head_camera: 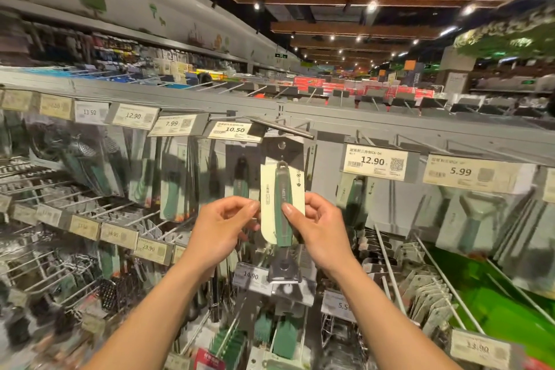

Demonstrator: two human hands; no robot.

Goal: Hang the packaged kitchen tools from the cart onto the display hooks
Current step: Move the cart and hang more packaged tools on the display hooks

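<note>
Head view: packaged peeler [282, 204] upright, pinched mid-card by left hand [223, 228] and right hand [318, 228], top just under display hook [282, 128]; threaded or not, unclear. Handle lettering blurred. Readable beside: price tag 10.50 [235, 129], price tag 12.90 [374, 161].

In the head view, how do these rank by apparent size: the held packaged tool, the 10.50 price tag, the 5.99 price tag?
1. packaged tool, nearest the camera.
2. 5.99 price tag.
3. 10.50 price tag; the tags' real sizes may match.
</note>
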